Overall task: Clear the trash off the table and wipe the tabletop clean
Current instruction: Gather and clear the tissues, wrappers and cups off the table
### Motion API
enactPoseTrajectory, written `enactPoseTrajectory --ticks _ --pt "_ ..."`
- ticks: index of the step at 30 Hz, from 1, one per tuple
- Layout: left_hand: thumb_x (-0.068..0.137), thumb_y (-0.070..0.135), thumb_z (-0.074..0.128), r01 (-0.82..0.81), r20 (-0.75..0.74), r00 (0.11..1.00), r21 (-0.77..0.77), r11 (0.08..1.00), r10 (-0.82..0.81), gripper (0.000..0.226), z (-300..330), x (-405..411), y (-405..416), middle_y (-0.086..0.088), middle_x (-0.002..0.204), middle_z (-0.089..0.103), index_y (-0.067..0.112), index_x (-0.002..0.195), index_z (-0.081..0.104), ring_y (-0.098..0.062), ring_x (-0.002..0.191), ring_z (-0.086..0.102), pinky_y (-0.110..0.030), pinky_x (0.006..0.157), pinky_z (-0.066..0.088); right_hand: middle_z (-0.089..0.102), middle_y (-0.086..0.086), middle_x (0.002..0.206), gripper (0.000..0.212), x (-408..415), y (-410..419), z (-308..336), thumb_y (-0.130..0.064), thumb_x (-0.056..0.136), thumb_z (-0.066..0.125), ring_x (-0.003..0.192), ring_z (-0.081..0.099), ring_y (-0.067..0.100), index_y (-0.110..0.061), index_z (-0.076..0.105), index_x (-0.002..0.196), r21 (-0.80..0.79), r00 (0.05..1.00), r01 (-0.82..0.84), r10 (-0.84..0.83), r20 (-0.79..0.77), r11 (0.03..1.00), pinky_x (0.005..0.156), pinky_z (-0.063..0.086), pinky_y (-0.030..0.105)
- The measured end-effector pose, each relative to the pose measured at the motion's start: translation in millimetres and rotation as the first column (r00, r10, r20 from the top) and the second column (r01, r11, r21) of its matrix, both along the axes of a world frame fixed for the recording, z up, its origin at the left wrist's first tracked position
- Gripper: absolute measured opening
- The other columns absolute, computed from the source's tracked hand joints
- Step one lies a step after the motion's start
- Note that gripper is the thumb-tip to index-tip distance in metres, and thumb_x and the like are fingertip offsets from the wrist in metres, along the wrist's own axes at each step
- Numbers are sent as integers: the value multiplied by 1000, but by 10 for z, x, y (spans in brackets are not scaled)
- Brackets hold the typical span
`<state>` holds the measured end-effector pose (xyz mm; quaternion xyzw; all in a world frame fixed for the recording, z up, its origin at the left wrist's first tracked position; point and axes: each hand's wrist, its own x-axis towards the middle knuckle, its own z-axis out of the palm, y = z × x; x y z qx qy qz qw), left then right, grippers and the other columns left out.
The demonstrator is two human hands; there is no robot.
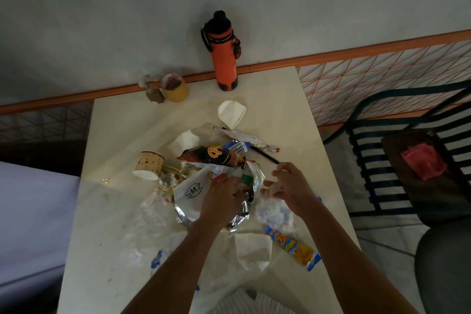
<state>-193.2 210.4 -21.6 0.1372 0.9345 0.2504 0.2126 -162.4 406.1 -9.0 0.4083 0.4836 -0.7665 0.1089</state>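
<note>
Spanning the middle of the frame from the wall down to the lower edge: pale table (pixel 293 115), stained and smeared at lower left. Standing behind a metal-slatted chair (pixel 397 160) at right, with a pink cloth (pixel 424 164) lying on its dark seat.

Heaping up at the centre of the tabletop: trash pile (pixel 204 186) of foil, paper and wrappers. Reaching in from the bottom edge, both forearms. Pressing down into the foil at the pile's middle: left hand (pixel 223 196), fingers curling into the crumpled sheets and gripping them. Working just right of it: right hand (pixel 289 183), fingers bent and pinching a wad of clear plastic (pixel 274 208) that is bunching up beneath the palm.

Standing upright at the far edge, upper centre: orange bottle (pixel 225 58) with black cap. Sitting to its left: yellow cup (pixel 175 88), beside a small brown object, too dim to identify.

Lying around the pile: dark chip bag (pixel 214 157) at its top; tipped paper cup (pixel 149 166) at left, mouth facing the lower edge; folded white napkin (pixel 232 112) above; orange-and-blue snack wrapper (pixel 293 247) at lower right; black straw (pixel 265 155) angling toward the right hand's fingertips.
</note>
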Motion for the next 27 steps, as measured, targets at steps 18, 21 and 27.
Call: enactPoseTrajectory --ticks 18,21,27 --pt "92 50 65 121 167 971 274 954 -171 43 117 283 268 12 114 69 32 130 57 -2 99 65 -25 87 56 33 -6 54 19 -34 8 61 -29 102 49 44 29 9 -15 56 91 -285 948 294 -317 -38 912 46 26 25" --pt "91 45 66 109 104 984 295 949 -145 31 148 328 331 11 102 71 27 115 63 -3 89 68 -28 81 58 32 -4 54 19 -16 -47 87 -28 101 51 47 32 12 -15 52 87 -310 925 351 -378 -29 884 52 28 27" --pt "96 35 63 59 -54 997 236 970 -48 16 300 291 369 8 78 69 21 91 68 -6 69 62 -25 66 50 47 0 49 37 123 -191 147 -27 96 59 47 50 13 -16 52 62 -231 974 168 -197 -112 958 64 43 32"
